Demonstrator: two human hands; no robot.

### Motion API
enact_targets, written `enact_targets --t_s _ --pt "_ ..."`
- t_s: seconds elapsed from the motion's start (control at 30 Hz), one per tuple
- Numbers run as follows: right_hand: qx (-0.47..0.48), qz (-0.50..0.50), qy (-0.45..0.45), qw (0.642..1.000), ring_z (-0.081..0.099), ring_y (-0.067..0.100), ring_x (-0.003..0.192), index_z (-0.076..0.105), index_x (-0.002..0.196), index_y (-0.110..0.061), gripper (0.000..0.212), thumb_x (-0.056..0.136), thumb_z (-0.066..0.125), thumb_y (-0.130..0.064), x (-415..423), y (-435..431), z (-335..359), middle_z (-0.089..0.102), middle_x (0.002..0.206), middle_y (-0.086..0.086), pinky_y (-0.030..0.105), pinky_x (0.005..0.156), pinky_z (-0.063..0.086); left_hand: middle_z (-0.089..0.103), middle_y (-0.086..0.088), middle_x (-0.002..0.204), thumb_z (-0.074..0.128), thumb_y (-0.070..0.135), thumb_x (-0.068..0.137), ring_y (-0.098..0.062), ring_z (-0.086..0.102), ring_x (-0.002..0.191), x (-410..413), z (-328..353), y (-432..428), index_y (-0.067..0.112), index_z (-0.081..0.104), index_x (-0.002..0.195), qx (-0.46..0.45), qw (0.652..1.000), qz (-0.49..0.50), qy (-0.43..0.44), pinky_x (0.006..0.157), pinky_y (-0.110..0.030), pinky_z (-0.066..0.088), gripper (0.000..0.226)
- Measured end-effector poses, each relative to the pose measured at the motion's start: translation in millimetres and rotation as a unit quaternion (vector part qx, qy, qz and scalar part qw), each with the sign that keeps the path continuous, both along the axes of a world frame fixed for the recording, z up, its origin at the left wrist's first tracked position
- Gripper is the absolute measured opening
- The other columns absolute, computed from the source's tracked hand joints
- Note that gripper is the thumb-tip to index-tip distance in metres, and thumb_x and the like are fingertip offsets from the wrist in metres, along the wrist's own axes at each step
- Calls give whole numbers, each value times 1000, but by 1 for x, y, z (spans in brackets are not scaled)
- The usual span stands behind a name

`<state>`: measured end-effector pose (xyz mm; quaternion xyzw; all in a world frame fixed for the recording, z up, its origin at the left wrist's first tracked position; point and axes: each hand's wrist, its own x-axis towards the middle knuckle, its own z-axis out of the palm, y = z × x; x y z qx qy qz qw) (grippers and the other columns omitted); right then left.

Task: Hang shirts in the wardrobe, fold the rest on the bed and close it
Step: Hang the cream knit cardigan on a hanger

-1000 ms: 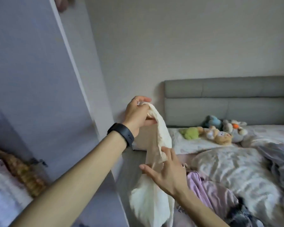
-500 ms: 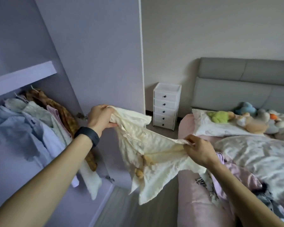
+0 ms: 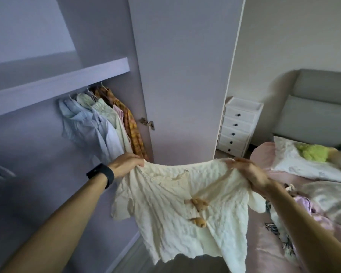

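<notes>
A cream crinkled short-sleeved shirt (image 3: 177,211) with small bear figures on its front hangs spread between my hands. My left hand (image 3: 126,162), with a black band on the wrist, grips its left shoulder. My right hand (image 3: 248,174) grips the right shoulder. The open wardrobe (image 3: 47,89) stands at the left, with several shirts (image 3: 100,125) hanging under its shelf. Its open door (image 3: 183,75) is straight ahead, behind the shirt. The bed (image 3: 268,251), with a pink sheet, lies at the right with more clothes (image 3: 303,205) piled on it.
A white drawer unit (image 3: 238,127) stands between the wardrobe door and the grey headboard (image 3: 323,107). A pillow (image 3: 295,166) with a green plush toy (image 3: 313,152) lies at the head of the bed. A strip of floor (image 3: 134,261) runs between wardrobe and bed.
The shirt went from bunched and hanging to spread wide by both shoulders. My hands moved apart, and my view turned left toward the open wardrobe.
</notes>
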<state>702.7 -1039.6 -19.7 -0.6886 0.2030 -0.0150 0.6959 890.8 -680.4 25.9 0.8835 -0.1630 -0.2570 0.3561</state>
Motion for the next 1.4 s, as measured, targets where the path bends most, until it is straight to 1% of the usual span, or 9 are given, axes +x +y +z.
enact_targets --t_s 0.2,0.37,0.5,0.63,0.73,0.87,0.97,1.17,1.4 --pt "-202 -44 -27 978 59 18 68 70 82 -19 27 92 69 -44 10 13 -24 66 71 -2 36 65 48 76 5 106 76 56 61 -18 70 104 -9 -21 38 34 79 95 -145 982 92 79 102 -38 47 40" --pt "-257 22 -27 966 39 9 54 48 58 -20 57 94 52 -64 17 35 -28 40 58 -10 21 52 34 68 12 123 74 78 64 -6 62 116 -21 -25 42 30 69 122 -146 984 52 85 107 -32 44 76" --pt "-216 -53 -18 975 56 6 65 67 79 -15 57 96 47 -65 27 47 -36 61 70 -11 25 65 44 63 -1 135 75 47 80 -16 56 128 -23 -20 50 13 58 135 -129 979 2 160 116 -38 35 67" --pt "-50 -30 9 998 71 21 83 79 95 -22 39 83 59 -53 24 44 -35 77 93 5 37 79 55 68 -18 124 77 7 77 -29 67 114 -19 -21 69 -6 56 127 -137 957 16 254 95 -39 54 55" --pt "-81 5 5 997 69 32 83 78 92 -18 42 66 67 -49 18 39 -37 75 88 8 41 76 55 69 -18 121 74 12 85 -24 71 104 -17 -30 76 -3 63 116 -156 963 67 210 84 -32 58 36" --pt "-183 17 -5 983 74 22 81 79 90 -21 46 83 68 -65 20 47 -40 76 87 4 36 75 59 74 -9 112 73 41 87 -23 69 106 -15 -40 73 7 70 112 -138 984 77 82 101 -41 50 42" --pt "-223 17 -1 975 64 8 63 75 75 -24 53 83 61 -74 28 58 -37 68 67 -9 27 66 49 70 -5 90 67 50 90 -21 65 86 -15 -43 66 3 72 100 -91 994 55 -5 80 -34 46 47" --pt "-415 43 43 908 55 9 59 64 68 -26 40 89 62 -60 39 60 -44 60 60 -10 13 50 40 68 -20 84 70 46 89 -31 64 83 -6 -42 68 1 71 90 -108 986 99 -80 72 -31 38 46" --pt "-622 105 120 767 66 28 96 71 114 -28 23 98 54 -29 46 71 -72 69 110 0 34 79 50 51 14 54 73 43 87 -3 48 56 -2 -48 65 23 64 58 -73 989 85 -100 56 -25 31 37"
